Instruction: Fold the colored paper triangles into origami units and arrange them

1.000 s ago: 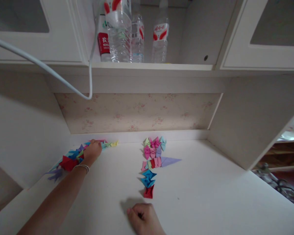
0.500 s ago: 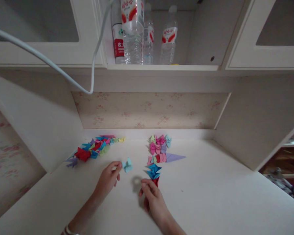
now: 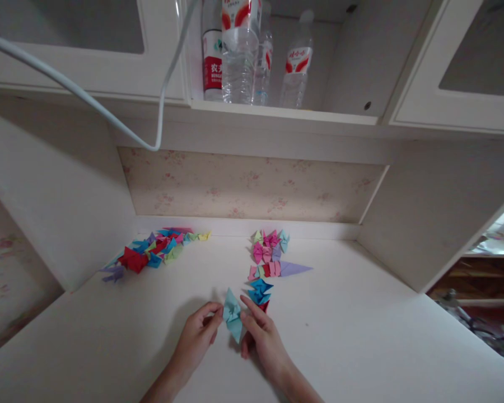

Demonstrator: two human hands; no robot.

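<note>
A light blue folded paper is held just below the middle of the frame, its points up and down. The left hand has thumb and fingers closed on its left edge. The right hand touches its right edge with a fingertip, one finger stretched upward; whether it clamps the paper I cannot tell.

Just above the right hand are blue folded papers and a red folded paper, the red one partly hidden by the hand. Above them lies a row of pink, green and red pieces ending in a purple point, then a pink, green, purple and light blue cluster. A mixed paper pile lies left of centre, its pieces overlapping too much to count. All rest on a white table.

At the top, bottles stand on a shelf. The label on the leftmost bottle shows "农夫" and part of "NONGFU", cut off by the bottle in front, whose top leaves the frame. The rightmost bottle reads "娃哈哈", rather blurred. Another bottle is half hidden between them. A white cable crosses the upper left. Clutter at the right edge is hard to make out.
</note>
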